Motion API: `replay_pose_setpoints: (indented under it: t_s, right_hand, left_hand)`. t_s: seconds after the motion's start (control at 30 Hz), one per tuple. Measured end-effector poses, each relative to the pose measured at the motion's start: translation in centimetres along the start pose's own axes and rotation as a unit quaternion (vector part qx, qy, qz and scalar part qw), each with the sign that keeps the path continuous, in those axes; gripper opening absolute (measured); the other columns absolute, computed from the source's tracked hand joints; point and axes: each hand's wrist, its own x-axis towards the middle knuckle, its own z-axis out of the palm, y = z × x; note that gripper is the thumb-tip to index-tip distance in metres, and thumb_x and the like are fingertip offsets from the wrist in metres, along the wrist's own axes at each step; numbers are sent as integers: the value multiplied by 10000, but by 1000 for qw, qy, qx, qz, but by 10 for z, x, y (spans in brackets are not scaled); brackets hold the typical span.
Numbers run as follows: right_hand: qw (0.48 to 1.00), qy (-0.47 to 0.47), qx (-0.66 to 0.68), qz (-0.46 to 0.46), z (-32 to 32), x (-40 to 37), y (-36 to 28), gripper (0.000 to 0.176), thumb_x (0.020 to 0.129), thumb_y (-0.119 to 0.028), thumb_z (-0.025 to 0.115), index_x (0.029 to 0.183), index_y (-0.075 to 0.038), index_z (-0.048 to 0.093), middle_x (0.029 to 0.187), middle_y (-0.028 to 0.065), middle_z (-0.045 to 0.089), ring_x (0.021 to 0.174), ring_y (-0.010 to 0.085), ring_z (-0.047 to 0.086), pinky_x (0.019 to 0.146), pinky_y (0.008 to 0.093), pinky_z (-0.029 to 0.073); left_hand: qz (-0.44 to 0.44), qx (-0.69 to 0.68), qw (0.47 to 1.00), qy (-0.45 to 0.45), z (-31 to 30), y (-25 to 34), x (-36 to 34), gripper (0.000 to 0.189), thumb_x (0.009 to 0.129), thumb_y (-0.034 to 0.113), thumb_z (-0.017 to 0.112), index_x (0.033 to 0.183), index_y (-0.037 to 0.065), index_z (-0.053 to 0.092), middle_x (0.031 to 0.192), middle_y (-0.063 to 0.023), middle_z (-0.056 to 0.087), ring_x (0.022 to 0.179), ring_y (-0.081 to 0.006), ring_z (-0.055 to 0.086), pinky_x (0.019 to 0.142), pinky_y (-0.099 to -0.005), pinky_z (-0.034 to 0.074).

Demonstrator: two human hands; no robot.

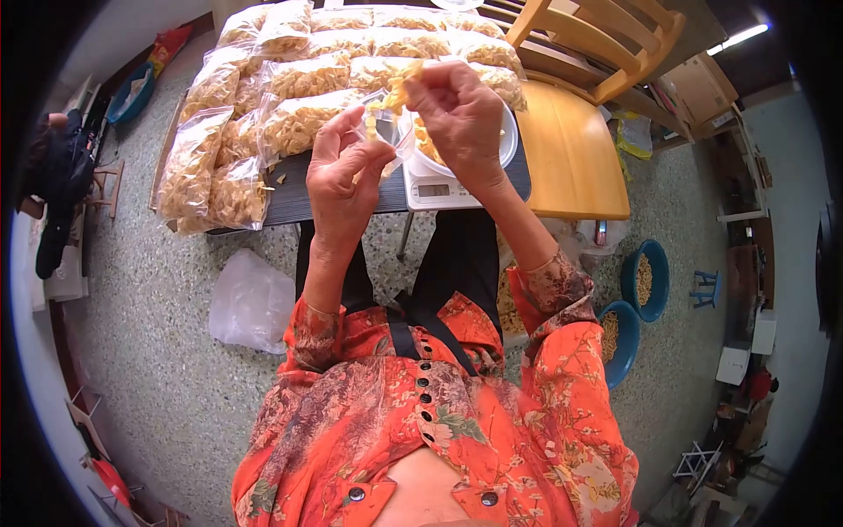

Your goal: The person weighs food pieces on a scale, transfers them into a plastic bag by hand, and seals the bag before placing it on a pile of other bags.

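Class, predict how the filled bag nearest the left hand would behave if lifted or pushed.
The filled bag would probably flex and sag, since its plastic looks thin and wrinkled. It is likely light for its size: the pieces inside look thin and loosely packed. Lying flat, it seems unlikely to roll.

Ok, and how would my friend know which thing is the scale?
Find the dark table loaded with clear bags. At its near edge, below the person's right hand, sits the white scale, a round white bowl on top. Unlike the bags, it has a small grey display in front.
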Motion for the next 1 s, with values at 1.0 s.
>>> replay_pose_setpoints:
  t_s: [1.0]
  right_hand:
    - [953, -75, -235, -175, -51, 23, 10, 175, 842, -19, 653, 1006, -47, 708, 952, 142, 702, 873, 321, 686, 795, 399, 545]
  left_hand:
    - [-13, 6, 999, 46, -18, -1, 5, 143, 797, -22, 782, 932, 22, 766, 1124, -133, 698, 1061, -248, 664, 928, -355, 525]
